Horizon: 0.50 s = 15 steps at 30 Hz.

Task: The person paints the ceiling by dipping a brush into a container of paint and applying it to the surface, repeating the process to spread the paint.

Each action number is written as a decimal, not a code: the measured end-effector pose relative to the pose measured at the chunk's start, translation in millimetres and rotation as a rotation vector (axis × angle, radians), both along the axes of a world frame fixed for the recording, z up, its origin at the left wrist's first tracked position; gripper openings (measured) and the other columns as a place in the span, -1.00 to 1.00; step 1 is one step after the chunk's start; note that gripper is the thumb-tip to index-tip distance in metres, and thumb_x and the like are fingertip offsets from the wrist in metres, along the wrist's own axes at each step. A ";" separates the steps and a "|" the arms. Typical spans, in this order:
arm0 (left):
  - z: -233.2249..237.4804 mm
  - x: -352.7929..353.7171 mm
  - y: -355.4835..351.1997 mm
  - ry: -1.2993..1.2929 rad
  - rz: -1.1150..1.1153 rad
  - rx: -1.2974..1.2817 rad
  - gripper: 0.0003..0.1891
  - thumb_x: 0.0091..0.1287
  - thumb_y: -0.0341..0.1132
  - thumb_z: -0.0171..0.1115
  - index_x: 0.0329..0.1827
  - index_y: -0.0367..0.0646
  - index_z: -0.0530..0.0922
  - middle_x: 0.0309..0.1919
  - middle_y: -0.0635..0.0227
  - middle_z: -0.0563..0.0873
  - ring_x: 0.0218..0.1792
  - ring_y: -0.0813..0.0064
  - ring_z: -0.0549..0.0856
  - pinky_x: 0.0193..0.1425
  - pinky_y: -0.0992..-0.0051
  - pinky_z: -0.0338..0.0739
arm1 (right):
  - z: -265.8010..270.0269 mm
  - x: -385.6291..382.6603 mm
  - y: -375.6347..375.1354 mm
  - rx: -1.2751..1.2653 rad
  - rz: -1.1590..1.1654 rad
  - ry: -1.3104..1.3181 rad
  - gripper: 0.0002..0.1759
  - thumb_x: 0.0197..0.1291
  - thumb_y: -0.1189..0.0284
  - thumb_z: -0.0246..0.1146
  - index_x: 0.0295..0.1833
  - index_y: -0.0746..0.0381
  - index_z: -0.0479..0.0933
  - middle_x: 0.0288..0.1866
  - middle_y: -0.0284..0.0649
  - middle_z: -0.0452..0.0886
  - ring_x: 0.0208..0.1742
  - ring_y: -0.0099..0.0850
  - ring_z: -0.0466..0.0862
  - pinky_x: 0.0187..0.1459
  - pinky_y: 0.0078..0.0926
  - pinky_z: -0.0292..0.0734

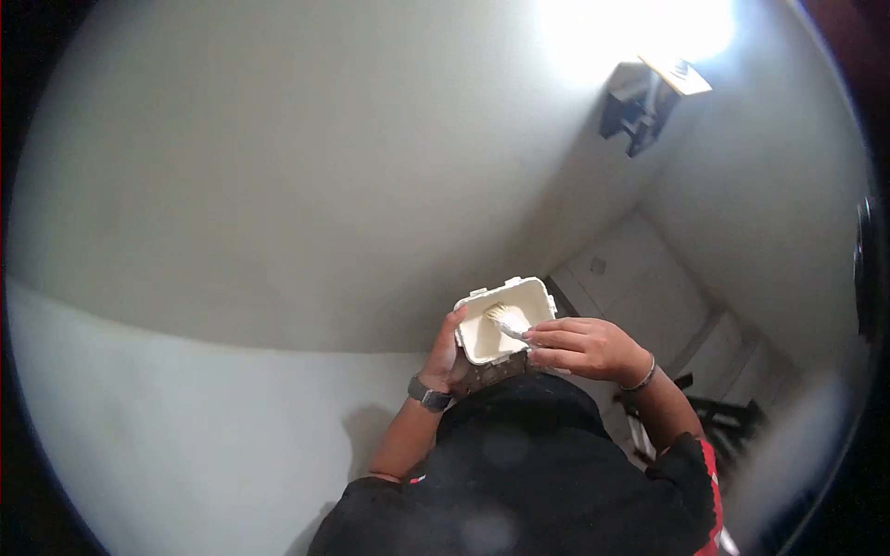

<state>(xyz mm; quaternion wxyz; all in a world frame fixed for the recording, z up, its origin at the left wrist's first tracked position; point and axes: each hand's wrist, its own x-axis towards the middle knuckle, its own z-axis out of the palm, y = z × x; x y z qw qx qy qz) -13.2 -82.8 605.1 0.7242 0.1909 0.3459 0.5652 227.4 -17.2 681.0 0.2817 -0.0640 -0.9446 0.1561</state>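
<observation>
In front of my chest, a white plastic container [476,339] with small tabs around its rim is tilted so that its inside shows. My left hand [446,357], with a watch on the wrist, grips its left side, the thumb over the rim. A paintbrush [506,320] is pinched between the thumb and fingers of my right hand [591,349], which wears a bracelet. The pale bristles point into the container, and the brush is coated white near its handle. Some of the right fingers overlap the container's right edge.
A large plain wall [278,185] spreads across the left and top, paler in its lower-left part. High at the right, a dark bracket-like object [640,111] stands out beneath a bright light. Dark furniture [728,419] is on the floor [630,269] at the lower right.
</observation>
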 end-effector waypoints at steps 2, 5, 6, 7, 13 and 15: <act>4.3 2.8 -2.2 0.012 0.039 -0.006 -0.38 0.44 0.03 -0.02 0.39 -0.25 0.30 0.22 0.12 0.55 0.19 0.30 0.60 0.29 0.31 0.49 | 9.7 -1.0 1.4 0.021 0.025 0.005 -0.76 0.14 0.45 0.36 -0.05 0.14 0.58 0.03 -0.18 0.68 0.03 -0.24 0.71 -0.04 -0.39 0.68; -15.5 -3.6 -3.7 -0.036 0.002 0.025 -0.38 0.44 0.04 -0.01 0.40 -0.24 0.29 0.24 0.11 0.53 0.21 0.30 0.58 0.29 0.31 0.49 | 0.0 5.1 -4.9 -0.088 -0.006 0.144 -0.76 0.11 0.49 0.38 -0.08 0.17 0.57 0.02 -0.12 0.67 0.03 -0.22 0.71 -0.04 -0.37 0.68; -13.9 -1.9 -5.5 -0.027 0.010 0.037 -0.38 0.44 0.04 -0.01 0.40 -0.24 0.29 0.24 0.11 0.53 0.21 0.30 0.58 0.29 0.31 0.49 | -5.9 9.5 -7.8 -0.202 -0.044 0.268 -0.76 0.09 0.51 0.39 -0.10 0.19 0.57 0.01 -0.08 0.67 0.04 -0.20 0.71 -0.04 -0.35 0.68; -12.5 -1.2 -5.4 0.105 0.025 0.105 -0.38 0.44 0.04 -0.01 0.40 -0.24 0.29 0.24 0.12 0.53 0.21 0.30 0.58 0.30 0.30 0.49 | -15.2 14.4 -14.6 -0.255 -0.105 0.382 -0.70 0.15 0.54 0.37 -0.01 0.24 0.50 -0.03 -0.06 0.69 0.00 -0.21 0.72 -0.01 -0.33 0.68; 12.8 27.7 -15.5 0.089 0.152 0.062 -0.39 0.45 0.05 -0.01 0.38 -0.24 0.31 0.22 0.15 0.55 0.22 0.28 0.57 0.30 0.26 0.49 | -87.3 20.6 -36.1 -1.016 -0.420 1.054 -0.83 0.38 0.52 0.16 0.01 0.34 0.43 -0.08 0.00 0.65 0.00 -0.21 0.70 -0.05 -0.27 0.70; 8.0 25.4 -15.1 0.102 0.143 0.064 -0.39 0.44 0.06 0.00 0.37 -0.24 0.32 0.22 0.16 0.55 0.22 0.28 0.57 0.30 0.26 0.49 | -99.7 12.9 -40.3 -1.246 -0.524 1.196 -0.83 0.41 0.45 0.14 0.01 0.32 0.42 -0.12 -0.11 0.61 -0.05 -0.28 0.71 -0.09 -0.34 0.72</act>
